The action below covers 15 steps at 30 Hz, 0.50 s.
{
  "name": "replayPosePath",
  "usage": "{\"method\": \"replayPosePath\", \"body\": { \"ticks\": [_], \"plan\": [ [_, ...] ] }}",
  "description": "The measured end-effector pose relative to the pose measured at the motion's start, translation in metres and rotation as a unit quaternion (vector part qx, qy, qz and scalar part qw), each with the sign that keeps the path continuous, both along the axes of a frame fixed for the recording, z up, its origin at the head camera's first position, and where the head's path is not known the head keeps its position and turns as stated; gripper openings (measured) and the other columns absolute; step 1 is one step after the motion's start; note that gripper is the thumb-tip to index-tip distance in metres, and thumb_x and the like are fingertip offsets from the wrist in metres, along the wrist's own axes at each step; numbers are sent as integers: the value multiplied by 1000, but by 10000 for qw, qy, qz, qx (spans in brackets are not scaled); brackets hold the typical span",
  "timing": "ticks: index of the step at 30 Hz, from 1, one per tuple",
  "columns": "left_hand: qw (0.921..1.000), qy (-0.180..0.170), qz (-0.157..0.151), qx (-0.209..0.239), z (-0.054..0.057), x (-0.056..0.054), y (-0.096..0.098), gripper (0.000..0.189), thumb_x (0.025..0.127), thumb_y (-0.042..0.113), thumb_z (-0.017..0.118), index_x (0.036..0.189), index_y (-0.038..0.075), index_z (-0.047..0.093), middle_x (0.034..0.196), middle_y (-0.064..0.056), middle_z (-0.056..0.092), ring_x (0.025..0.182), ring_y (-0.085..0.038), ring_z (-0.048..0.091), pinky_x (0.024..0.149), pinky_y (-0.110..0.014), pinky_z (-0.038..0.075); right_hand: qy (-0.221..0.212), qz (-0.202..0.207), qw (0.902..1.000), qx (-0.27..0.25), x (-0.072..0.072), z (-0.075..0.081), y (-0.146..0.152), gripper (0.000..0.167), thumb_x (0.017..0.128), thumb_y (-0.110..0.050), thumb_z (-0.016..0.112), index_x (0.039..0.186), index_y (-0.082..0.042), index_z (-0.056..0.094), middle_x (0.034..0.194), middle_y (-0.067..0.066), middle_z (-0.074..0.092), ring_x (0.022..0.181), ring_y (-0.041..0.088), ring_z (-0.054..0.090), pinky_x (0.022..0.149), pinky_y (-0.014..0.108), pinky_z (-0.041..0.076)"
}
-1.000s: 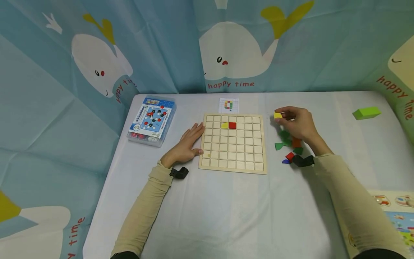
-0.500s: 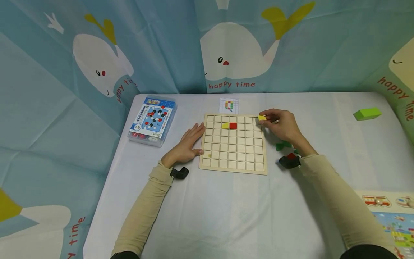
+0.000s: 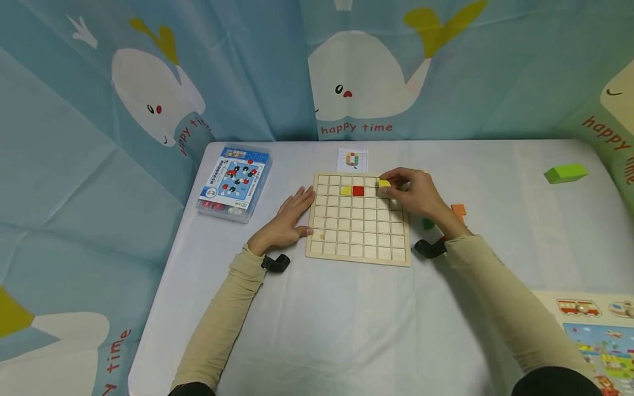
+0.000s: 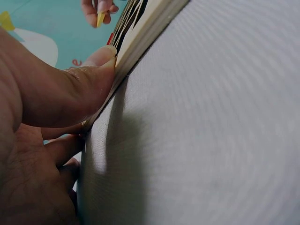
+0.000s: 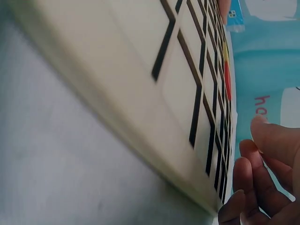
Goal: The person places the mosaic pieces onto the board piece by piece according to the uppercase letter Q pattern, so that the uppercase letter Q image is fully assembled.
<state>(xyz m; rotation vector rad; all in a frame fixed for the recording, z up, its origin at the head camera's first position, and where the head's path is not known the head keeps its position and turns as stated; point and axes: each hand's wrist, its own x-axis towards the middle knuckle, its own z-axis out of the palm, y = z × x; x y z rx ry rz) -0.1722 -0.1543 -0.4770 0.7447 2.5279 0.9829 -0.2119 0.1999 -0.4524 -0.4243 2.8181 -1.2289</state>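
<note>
A wooden grid board (image 3: 358, 260) lies on the table, with a yellow tile (image 3: 346, 191) and a red square tile (image 3: 358, 191) side by side in its second row. My left hand (image 3: 283, 226) rests with straight fingers against the board's left edge; in the left wrist view the thumb (image 4: 79, 89) touches the rim. Over the board's upper right part, my right hand (image 3: 412, 191) pinches another yellow tile (image 3: 383, 183) between thumb and fingertips. That tile also shows in the left wrist view, while in the right wrist view the fingers hide it.
Behind the board lies a small pattern card (image 3: 352, 160). A plastic case (image 3: 234, 183) stands at the left, a green block (image 3: 566, 173) at the far right. Orange tiles (image 3: 459, 210) and a green tile (image 3: 428, 224) lie partly under the right arm. A picture puzzle (image 3: 594, 330) is at lower right.
My right hand has carried the yellow tile leftward from beside the loose tiles to above the board's upper right cells. My left hand has stayed at the board's edge.
</note>
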Motion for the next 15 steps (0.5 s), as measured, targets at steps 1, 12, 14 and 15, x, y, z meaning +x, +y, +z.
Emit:
{"method": "replayPosePath", "body": {
  "ticks": [1, 12, 14, 15],
  "plan": [
    [10000, 0, -1, -3, 0, 0, 0, 90, 97, 12, 71, 169, 0, 18, 180, -12, 8, 168, -30, -2, 136, -50, -4, -11, 48, 10000, -29, 0, 0, -2, 30, 99, -16, 76, 124, -1, 74, 108, 20, 74, 95, 32, 67, 81, 29, 49],
    [10000, -21, 30, -42, -1, -1, 0, 91, 97, 13, 71, 169, 2, 17, 180, -11, 8, 168, -28, -3, 136, -48, -4, -209, 370, 9991, 98, -3, -4, -15, 30, 98, -13, 75, 124, 3, 72, 119, 25, 73, 103, 37, 71, 91, 45, 58],
    [10000, -16, 29, -17, -1, -1, 0, 91, 96, 13, 72, 169, 2, 18, 180, -11, 8, 168, -29, -2, 136, -49, -4, -251, 421, 9987, 143, -3, -4, -17, 29, 98, -12, 75, 124, 3, 72, 120, 25, 73, 103, 38, 71, 93, 51, 57],
    [10000, -10, 26, -5, -1, -1, 0, 91, 96, 13, 72, 169, 1, 18, 180, -12, 9, 168, -29, -2, 136, -49, -4, -251, 449, 9985, 167, -3, -4, -18, 29, 98, -11, 75, 124, 3, 73, 120, 26, 73, 104, 39, 71, 94, 52, 57]
  ]
}}
